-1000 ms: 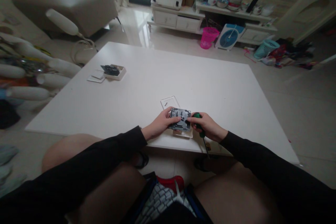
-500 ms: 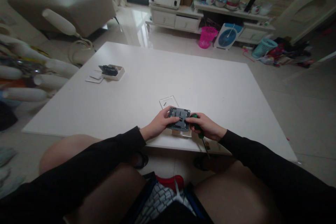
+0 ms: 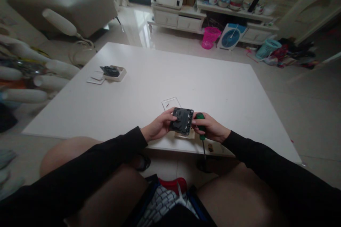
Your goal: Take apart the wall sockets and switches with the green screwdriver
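Observation:
My left hand [image 3: 161, 124] is closed on the left side of a square dark grey plastic plate [image 3: 183, 121] with slotted edges, which looks like a wall switch panel. Its thumb lies across the plate's face. My right hand [image 3: 210, 126] is wrapped round a screwdriver [image 3: 201, 127] with a green and black handle, its shaft pointing down past the table edge. The right fingertips are at the plate's right edge; whether they touch it I cannot tell. Behind the plate lies a clear-looking square frame [image 3: 170, 103] with a small dark piece in it. A pale box-like piece [image 3: 186, 135] shows partly beneath.
The white table [image 3: 149, 74] spreads out before me. At its far left stands a white box [image 3: 121, 74] with dark parts [image 3: 110, 71], beside a white frame [image 3: 95, 81]. A small brown object [image 3: 210, 148] lies near the front edge.
The plate has tilted and turned in my left hand. My right thumb has come off its face, and the screwdriver has swung to hang more upright.

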Demonstrator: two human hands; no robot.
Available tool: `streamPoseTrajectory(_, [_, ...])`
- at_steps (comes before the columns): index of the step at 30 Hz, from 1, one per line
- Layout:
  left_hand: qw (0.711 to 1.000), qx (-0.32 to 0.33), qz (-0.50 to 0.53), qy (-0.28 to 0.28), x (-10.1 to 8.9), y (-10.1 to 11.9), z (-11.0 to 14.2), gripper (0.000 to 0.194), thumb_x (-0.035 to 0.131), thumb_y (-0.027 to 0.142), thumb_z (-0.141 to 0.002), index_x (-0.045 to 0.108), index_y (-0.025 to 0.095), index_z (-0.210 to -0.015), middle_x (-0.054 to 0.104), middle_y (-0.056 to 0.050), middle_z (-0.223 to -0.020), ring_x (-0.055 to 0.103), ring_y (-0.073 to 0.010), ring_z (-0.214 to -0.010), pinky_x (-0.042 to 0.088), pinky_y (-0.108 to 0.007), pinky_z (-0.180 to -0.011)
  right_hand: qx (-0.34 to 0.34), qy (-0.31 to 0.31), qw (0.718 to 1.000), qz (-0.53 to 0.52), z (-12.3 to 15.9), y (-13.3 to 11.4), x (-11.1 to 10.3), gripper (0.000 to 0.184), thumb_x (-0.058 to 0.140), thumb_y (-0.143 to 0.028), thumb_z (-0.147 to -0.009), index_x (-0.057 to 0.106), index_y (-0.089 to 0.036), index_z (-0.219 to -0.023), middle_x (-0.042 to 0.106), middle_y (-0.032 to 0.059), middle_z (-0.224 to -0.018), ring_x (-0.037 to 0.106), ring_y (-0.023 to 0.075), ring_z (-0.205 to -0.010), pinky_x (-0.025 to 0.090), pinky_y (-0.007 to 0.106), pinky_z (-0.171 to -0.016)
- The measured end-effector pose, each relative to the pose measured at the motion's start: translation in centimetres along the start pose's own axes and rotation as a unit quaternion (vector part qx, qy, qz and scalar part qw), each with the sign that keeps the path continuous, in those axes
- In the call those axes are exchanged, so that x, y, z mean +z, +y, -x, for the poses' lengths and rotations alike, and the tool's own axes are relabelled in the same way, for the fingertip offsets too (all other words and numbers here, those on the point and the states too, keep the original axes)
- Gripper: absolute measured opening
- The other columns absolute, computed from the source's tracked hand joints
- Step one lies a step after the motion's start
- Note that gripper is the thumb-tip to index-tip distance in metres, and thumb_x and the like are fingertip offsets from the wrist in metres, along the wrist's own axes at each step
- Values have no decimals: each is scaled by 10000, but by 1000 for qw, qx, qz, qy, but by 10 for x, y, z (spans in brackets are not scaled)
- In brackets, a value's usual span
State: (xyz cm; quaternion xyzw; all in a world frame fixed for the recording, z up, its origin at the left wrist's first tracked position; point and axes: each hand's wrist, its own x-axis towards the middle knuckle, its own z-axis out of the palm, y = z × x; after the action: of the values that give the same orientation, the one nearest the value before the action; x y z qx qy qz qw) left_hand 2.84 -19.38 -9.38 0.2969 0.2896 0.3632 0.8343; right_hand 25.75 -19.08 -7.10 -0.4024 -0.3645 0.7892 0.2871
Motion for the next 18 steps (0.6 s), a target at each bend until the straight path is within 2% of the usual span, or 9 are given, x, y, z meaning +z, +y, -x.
streamPoseTrajectory(6, [999, -8, 23, -46, 1, -5, 6, 497, 836, 235, -650, 660, 177, -1112, 714, -58, -1029, 670, -182, -874, 522, -294, -775, 0, -59, 998, 24, 3, -1, -2, 306, 910, -306, -674, 657, -153, -756, 539, -62, -535, 379, 37, -414, 221, 161, -363])
streamPoseTrajectory(12, [997, -22, 25, -75, 5, -5, 10, 558, 928, 219, -575, 696, 175, -1081, 736, -50, -971, 685, -180, -861, 531, -292, -807, 11, -83, 995, 57, 9, -10, -1, 346, 945, -323, -602, 656, -152, -685, 547, -54, -512, 394, 43, -399, 252, 160, -350])
streamPoseTrajectory(18, [989, -46, 3, -139, 10, -10, 11, 538, 979, 201, -518, 753, 132, -1000, 764, -59, -894, 704, -162, -805, 548, -273, -810, 48, -146, 974, 167, 10, -17, -14, 380, 952, -373, -597, 640, -162, -646, 548, -54, -489, 405, 61, -391, 293, 180, -376])
